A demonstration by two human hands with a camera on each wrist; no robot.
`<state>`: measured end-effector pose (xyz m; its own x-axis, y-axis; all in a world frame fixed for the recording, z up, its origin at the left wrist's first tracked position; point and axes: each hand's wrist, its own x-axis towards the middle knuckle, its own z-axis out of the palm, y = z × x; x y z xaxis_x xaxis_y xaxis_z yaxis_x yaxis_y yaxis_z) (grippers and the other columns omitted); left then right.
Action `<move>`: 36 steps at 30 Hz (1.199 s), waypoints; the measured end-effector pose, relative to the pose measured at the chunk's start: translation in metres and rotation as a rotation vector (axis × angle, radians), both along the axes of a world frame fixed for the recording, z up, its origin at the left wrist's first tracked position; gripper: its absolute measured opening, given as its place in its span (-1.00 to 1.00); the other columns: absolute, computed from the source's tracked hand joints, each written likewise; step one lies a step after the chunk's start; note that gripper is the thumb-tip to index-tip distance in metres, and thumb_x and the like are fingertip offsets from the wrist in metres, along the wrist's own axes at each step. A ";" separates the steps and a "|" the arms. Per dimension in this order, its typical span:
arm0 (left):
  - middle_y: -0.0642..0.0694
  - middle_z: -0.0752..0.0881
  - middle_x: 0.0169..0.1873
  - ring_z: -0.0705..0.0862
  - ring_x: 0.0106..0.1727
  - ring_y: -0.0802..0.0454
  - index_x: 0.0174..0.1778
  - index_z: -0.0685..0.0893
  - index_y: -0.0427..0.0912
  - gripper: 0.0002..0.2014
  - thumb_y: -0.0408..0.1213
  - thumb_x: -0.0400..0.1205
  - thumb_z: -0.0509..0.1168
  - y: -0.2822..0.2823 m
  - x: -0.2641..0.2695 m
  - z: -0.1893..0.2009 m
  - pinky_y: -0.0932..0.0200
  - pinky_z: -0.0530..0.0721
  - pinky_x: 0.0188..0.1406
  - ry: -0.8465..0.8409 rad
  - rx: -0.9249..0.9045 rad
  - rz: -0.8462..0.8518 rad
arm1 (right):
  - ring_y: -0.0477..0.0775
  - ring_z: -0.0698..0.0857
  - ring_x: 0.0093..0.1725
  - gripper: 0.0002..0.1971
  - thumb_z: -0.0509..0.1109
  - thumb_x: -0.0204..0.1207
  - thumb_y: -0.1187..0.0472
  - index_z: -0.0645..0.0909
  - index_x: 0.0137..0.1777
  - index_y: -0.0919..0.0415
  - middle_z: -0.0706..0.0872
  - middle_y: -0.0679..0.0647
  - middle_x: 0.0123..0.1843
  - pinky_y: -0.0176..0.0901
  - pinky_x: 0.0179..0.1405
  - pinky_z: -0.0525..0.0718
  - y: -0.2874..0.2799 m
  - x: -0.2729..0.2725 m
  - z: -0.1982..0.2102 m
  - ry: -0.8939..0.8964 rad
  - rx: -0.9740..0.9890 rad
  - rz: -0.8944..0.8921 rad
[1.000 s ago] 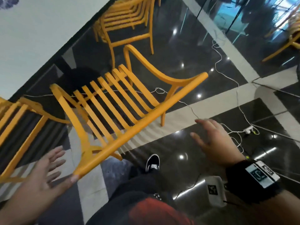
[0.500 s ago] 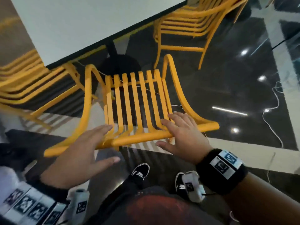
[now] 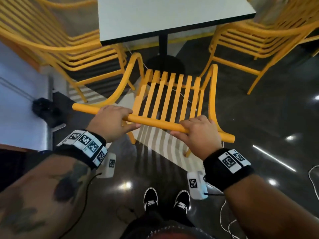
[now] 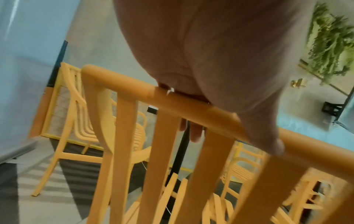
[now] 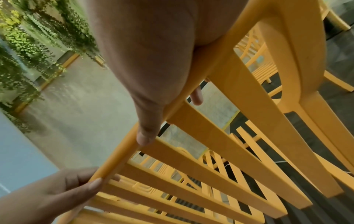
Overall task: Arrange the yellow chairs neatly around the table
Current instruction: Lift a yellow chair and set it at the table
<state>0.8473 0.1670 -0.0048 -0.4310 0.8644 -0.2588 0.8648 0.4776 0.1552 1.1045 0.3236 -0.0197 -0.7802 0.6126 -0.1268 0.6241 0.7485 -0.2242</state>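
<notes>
A yellow slatted chair [image 3: 170, 99] stands in front of me, its seat facing the white table [image 3: 165, 16]. My left hand [image 3: 113, 120] grips the left part of the chair's top rail [image 3: 153, 121], fingers over the rail and thumb under it. My right hand [image 3: 198, 131] grips the right part of the same rail. In the left wrist view the left hand [image 4: 201, 84] wraps the rail [image 4: 122, 86], fingertips showing behind the slats. In the right wrist view the right hand [image 5: 153, 91] holds the rail [image 5: 114, 159].
Another yellow chair [image 3: 57, 47] stands at the table's left side and one [image 3: 259, 38] at its right. The table's black post and round base [image 3: 164, 61] stand just beyond the held chair. White cables [image 3: 226, 221] lie on the dark glossy floor at the right.
Both hands, open a second ago, have closed on the chair's top rail. The chair has swung round from a slant and now faces the table squarely.
</notes>
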 end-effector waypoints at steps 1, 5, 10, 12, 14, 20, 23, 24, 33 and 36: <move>-0.03 0.79 0.29 0.64 0.42 -0.16 0.36 0.74 0.04 -0.34 0.45 0.58 0.23 -0.004 -0.006 0.000 -0.22 0.37 0.56 0.014 0.010 0.023 | 0.09 0.64 0.10 -0.49 0.12 0.60 -0.46 0.74 0.05 -0.14 0.79 -0.12 -0.08 0.12 0.17 0.53 0.002 0.001 0.000 0.003 -0.007 -0.001; 0.03 0.77 0.03 0.67 0.21 -0.15 0.10 0.74 0.09 -0.44 0.47 0.58 0.16 -0.008 -0.023 -0.003 -0.18 0.46 0.33 0.056 0.034 0.038 | 0.05 0.60 0.10 -0.52 0.12 0.59 -0.45 0.72 -0.02 -0.16 0.77 -0.19 -0.15 0.12 0.26 0.47 0.014 0.005 0.001 0.015 -0.028 -0.037; 0.11 0.63 -0.28 0.59 -0.17 -0.01 -0.14 0.64 0.08 -0.44 0.50 0.59 0.03 0.027 0.004 -0.009 -0.02 0.40 -0.12 0.087 0.086 -0.044 | 0.13 0.56 0.31 -0.60 0.32 0.59 -0.29 0.75 0.24 -0.09 0.83 -0.08 0.16 0.20 0.34 0.44 0.046 0.020 0.012 0.054 -0.073 -0.156; 0.12 0.60 -0.35 0.59 -0.24 0.01 -0.20 0.60 0.09 -0.47 0.48 0.62 0.05 0.041 0.021 -0.014 -0.01 0.40 -0.16 0.096 0.132 -0.041 | 0.16 0.56 0.36 -0.62 0.39 0.60 -0.22 0.74 0.28 -0.05 0.81 -0.03 0.23 0.23 0.43 0.43 0.063 0.028 0.016 0.032 -0.049 -0.174; 0.13 0.52 -0.43 0.53 -0.32 0.04 -0.29 0.52 0.10 -0.50 0.45 0.63 0.08 0.055 0.037 -0.015 0.01 0.36 -0.19 0.078 0.176 -0.031 | 0.19 0.59 0.37 -0.59 0.42 0.59 -0.21 0.73 0.31 -0.01 0.81 0.02 0.27 0.25 0.49 0.42 0.077 0.031 0.017 0.016 -0.001 -0.190; 0.14 0.47 -0.43 0.55 -0.30 0.03 -0.23 0.58 0.06 -0.52 0.41 0.65 0.11 0.080 0.056 -0.022 -0.02 0.44 -0.13 0.040 0.221 0.029 | 0.21 0.66 0.26 -0.61 0.44 0.53 -0.26 0.77 0.21 -0.05 0.84 0.00 0.14 0.29 0.51 0.44 0.109 0.035 0.011 0.038 0.028 -0.171; 0.14 0.48 -0.43 0.53 -0.32 0.06 -0.23 0.56 0.07 -0.52 0.41 0.65 0.11 0.092 0.063 -0.024 -0.01 0.45 -0.14 0.039 0.248 0.051 | 0.19 0.65 0.22 -0.63 0.41 0.53 -0.27 0.77 0.17 -0.07 0.82 -0.02 0.09 0.28 0.50 0.44 0.127 0.038 0.010 0.058 0.016 -0.159; 0.14 0.49 -0.43 0.53 -0.33 0.08 -0.23 0.57 0.08 -0.52 0.42 0.64 0.11 0.097 0.066 -0.024 -0.01 0.44 -0.14 0.046 0.257 0.064 | 0.19 0.65 0.23 -0.62 0.41 0.54 -0.26 0.77 0.18 -0.07 0.81 -0.02 0.10 0.28 0.50 0.44 0.133 0.040 0.010 0.061 0.016 -0.153; 0.14 0.58 -0.39 0.60 -0.29 0.09 -0.22 0.60 0.11 -0.51 0.46 0.61 0.11 0.136 0.099 -0.025 -0.01 0.56 -0.04 0.082 0.256 0.183 | 0.14 0.64 0.30 -0.59 0.37 0.56 -0.28 0.75 0.27 -0.08 0.80 -0.08 0.16 0.26 0.52 0.43 0.192 0.057 0.010 0.034 0.026 -0.049; 0.14 0.55 -0.41 0.59 -0.29 0.10 -0.23 0.59 0.11 -0.53 0.45 0.61 0.13 0.149 0.112 -0.023 0.01 0.51 -0.04 0.077 0.258 0.213 | 0.15 0.63 0.32 -0.59 0.37 0.57 -0.25 0.74 0.28 -0.08 0.79 -0.07 0.19 0.26 0.56 0.40 0.208 0.062 0.013 0.034 0.023 -0.029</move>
<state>0.9597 0.3155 -0.0281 -0.6183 0.7860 -0.0036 0.7639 0.6020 0.2326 1.1667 0.5317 -0.0068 -0.7654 0.6378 -0.0861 0.6383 0.7352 -0.2281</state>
